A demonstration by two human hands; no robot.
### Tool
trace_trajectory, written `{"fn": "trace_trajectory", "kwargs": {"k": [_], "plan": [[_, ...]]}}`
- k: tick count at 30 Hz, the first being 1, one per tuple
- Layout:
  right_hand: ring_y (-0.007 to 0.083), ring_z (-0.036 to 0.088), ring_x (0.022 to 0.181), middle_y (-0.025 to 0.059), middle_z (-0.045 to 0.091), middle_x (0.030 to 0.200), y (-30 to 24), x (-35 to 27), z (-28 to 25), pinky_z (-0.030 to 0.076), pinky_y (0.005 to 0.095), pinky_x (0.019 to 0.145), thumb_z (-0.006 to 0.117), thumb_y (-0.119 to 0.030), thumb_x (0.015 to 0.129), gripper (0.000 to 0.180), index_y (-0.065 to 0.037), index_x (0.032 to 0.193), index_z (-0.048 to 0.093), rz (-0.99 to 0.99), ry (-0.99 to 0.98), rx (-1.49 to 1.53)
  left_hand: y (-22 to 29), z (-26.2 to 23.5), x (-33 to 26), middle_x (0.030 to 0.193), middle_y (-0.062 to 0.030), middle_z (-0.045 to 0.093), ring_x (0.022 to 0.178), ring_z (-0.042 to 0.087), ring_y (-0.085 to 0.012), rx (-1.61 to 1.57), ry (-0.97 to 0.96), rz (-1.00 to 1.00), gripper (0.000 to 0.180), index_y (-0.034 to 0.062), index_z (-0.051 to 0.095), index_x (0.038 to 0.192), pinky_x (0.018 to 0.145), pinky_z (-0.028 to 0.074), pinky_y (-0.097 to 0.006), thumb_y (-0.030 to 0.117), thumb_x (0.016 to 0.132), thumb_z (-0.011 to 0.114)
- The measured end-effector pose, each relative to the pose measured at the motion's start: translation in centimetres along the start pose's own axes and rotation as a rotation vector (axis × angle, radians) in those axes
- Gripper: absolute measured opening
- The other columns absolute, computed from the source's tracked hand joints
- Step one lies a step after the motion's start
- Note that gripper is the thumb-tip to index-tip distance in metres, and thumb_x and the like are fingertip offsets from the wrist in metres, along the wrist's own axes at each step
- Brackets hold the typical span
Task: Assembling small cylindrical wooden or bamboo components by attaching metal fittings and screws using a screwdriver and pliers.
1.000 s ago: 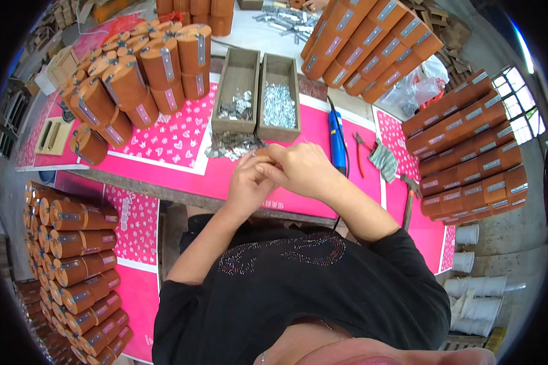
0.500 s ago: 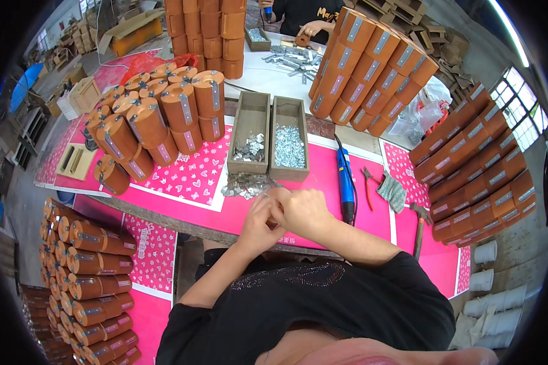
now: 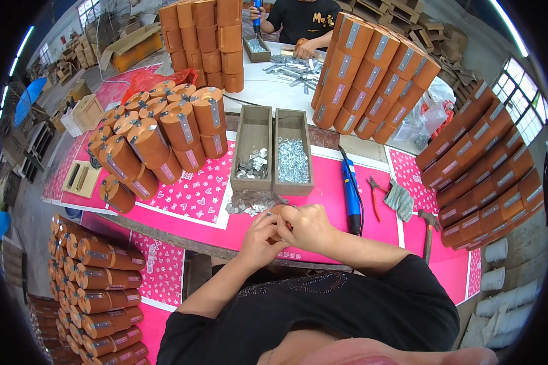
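Observation:
My left hand [image 3: 260, 238] and my right hand [image 3: 305, 225] are pressed together at the near edge of the pink table [image 3: 323, 182], fingertips meeting over something small that the fingers hide. Just beyond them lies a loose heap of small metal plates [image 3: 249, 202]. Behind the heap stand two narrow wooden trays, the left tray [image 3: 252, 157] with metal plates and the right tray [image 3: 293, 157] with silver screws. A blue electric screwdriver [image 3: 351, 193] lies to the right of my right hand.
Orange-brown wooden cylinder boxes with metal clasps are piled at the left [image 3: 158, 134], behind [image 3: 377, 73], at the right [image 3: 487, 164] and on the floor [image 3: 97, 286]. Red pliers [image 3: 374, 193], a grey glove [image 3: 399, 199] and a hammer [image 3: 429, 234] lie to the right. Another person [image 3: 298, 21] works at the far table.
The view has tilted so the table and my hands sit lower in the picture. My hands stay together at the table edge, fingers still working on something small.

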State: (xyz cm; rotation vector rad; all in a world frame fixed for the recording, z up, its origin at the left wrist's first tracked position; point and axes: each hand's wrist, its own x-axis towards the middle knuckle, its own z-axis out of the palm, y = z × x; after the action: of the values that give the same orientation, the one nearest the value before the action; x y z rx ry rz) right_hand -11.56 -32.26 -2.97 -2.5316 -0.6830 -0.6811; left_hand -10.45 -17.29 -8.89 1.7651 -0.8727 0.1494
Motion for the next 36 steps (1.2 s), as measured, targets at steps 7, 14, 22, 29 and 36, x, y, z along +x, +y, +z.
{"fn": "trace_trajectory", "kwargs": {"k": [7, 14, 22, 29, 36], "plan": [[0.0293, 0.056, 0.042, 0.0121, 0.054, 0.049, 0.6, 0.5, 0.0, 0.045, 0.0392, 0.040, 0.063, -0.016, 0.069, 0.016, -0.005, 0.064, 0.053, 0.003, -0.028, 0.125, -0.5, -0.1, 0.0, 0.103, -0.0089, 0.059, 0.110, 0.049, -0.0352, -0.007, -0.037, -0.034, 0.029, 0.0026, 0.060, 0.081, 0.093, 0.041, -0.045, 0.003, 0.056, 0.076], [0.0299, 0.055, 0.041, 0.0128, 0.052, 0.047, 1.6, 0.9, 0.2, 0.044, 0.0391, 0.039, 0.064, -0.014, 0.069, 0.017, -0.005, 0.062, 0.051, -0.059, -0.053, 0.190, -0.5, -0.1, 0.2, 0.105, -0.0085, 0.058, 0.109, 0.050, -0.0329, 0.008, -0.022, -0.013, 0.028, 0.0024, 0.060, 0.080, 0.093, 0.040, -0.043, 0.003, 0.056, 0.076], [0.0286, 0.053, 0.042, 0.0096, 0.051, 0.047, 2.8, 1.8, -0.1, 0.043, 0.0366, 0.039, 0.063, -0.009, 0.068, 0.016, -0.007, 0.059, 0.050, -0.290, -0.114, 0.376, 0.1, -0.2, 0.2, 0.105, -0.0082, 0.058, 0.109, 0.049, -0.0310, -0.012, -0.030, -0.046, 0.028, 0.0026, 0.061, 0.080, 0.092, 0.040, -0.041, 0.003, 0.056, 0.076], [0.0276, 0.054, 0.043, 0.0089, 0.051, 0.048, 3.0, 2.0, -0.3, 0.043, 0.0359, 0.041, 0.063, -0.008, 0.067, 0.018, -0.008, 0.058, 0.048, -0.336, -0.133, 0.420, -0.4, 0.0, 0.1, 0.104, -0.0083, 0.058, 0.108, 0.050, -0.0308, -0.032, -0.030, -0.047, 0.027, 0.0024, 0.060, 0.079, 0.092, 0.041, -0.040, 0.004, 0.057, 0.076], [0.0264, 0.051, 0.042, 0.0090, 0.050, 0.050, 1.1, 1.0, -2.7, 0.040, 0.0350, 0.040, 0.064, -0.006, 0.070, 0.016, -0.005, 0.061, 0.050, -0.372, -0.025, 0.244, -0.9, -0.2, -0.7, 0.108, -0.0096, 0.060, 0.110, 0.050, -0.0317, 0.056, -0.042, -0.010, 0.025, 0.0028, 0.064, 0.083, 0.096, 0.038, -0.043, 0.011, 0.062, 0.076]]}}
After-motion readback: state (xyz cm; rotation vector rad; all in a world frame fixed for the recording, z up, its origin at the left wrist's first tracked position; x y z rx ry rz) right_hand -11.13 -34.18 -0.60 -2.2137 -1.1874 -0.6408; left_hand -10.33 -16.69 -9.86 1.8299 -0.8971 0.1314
